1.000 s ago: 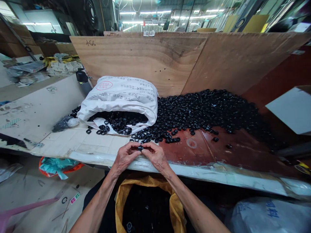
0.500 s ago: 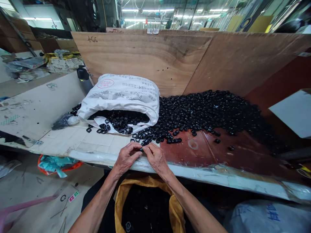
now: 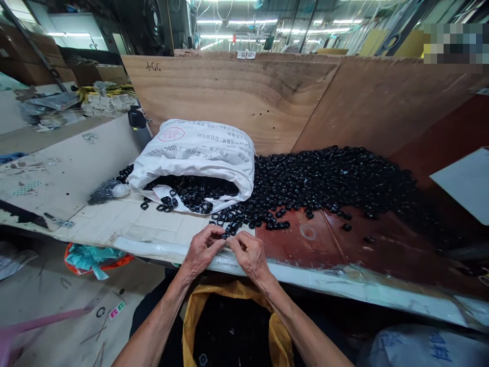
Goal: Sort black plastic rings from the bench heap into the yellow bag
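Observation:
My left hand [image 3: 202,251] is at the table's front edge, thumb and forefinger pinched on a small black plastic ring [image 3: 224,236]. From the other side, my right hand [image 3: 251,255] meets it with closed fingertips, which partly hide the piece. Just beyond the fingers, loose black rings [image 3: 234,226] trail down from a large heap of the same parts [image 3: 328,176]. A white woven sack [image 3: 194,145] lies on its side behind my left hand, its mouth spilling more rings. Below my forearms stands a yellow-rimmed bag [image 3: 189,321] with dark contents.
A wooden board [image 3: 229,92] closes off the table's back. At the left are a dark bottle [image 3: 139,127] and a small bag of dark pieces [image 3: 104,191]. An orange-rimmed basket [image 3: 72,265] sits on the floor. A white box [image 3: 466,186] stands at the right.
The whole view has shifted slightly right and down as the head moved. My hands stay together at the table edge; the right fingers have bent a little more around the small ring.

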The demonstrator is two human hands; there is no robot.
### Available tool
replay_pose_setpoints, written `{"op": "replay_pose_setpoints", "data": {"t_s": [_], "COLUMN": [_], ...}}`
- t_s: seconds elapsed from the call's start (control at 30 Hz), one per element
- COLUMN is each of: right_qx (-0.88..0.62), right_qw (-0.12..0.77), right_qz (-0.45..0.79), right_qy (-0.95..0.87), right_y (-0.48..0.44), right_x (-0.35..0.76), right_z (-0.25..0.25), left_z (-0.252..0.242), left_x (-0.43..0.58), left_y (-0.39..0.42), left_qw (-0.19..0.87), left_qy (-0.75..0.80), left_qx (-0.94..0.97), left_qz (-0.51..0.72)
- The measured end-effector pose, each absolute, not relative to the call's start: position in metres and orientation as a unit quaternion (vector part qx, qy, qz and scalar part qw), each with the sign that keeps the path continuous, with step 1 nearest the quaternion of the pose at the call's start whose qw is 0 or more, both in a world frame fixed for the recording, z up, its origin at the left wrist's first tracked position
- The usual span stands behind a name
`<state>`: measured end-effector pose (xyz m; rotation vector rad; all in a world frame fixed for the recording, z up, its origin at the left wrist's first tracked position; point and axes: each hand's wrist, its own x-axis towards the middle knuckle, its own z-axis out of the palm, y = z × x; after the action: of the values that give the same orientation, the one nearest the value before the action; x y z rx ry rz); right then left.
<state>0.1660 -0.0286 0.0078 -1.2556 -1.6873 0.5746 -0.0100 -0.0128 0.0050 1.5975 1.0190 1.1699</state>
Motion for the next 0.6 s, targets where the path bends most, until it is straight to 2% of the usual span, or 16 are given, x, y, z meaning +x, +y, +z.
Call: {"op": "replay_pose_setpoints", "data": {"t_s": [0.13,0.47,0.6], "right_qx": [-0.483,-0.499,-0.453], "right_qw": [0.477,0.48,0.511], "right_qz": [0.278,0.26,0.257], "right_qy": [-0.68,-0.673,-0.684], "right_y": [-0.03,-0.031,-0.034], "right_x": [0.166,0.167,0.165], "right_z": [0.01,0.01,0.012], "left_z": [0.004,0.011,0.016], "left_x": [-0.01,-0.012,-0.011], "left_y": [-0.012,-0.014,-0.019], "left_qw": [0.448,0.466,0.462], "left_qy": [0.411,0.406,0.397], "left_qx": [0.633,0.633,0.645], "left_qz": [0.478,0.466,0.461]}}
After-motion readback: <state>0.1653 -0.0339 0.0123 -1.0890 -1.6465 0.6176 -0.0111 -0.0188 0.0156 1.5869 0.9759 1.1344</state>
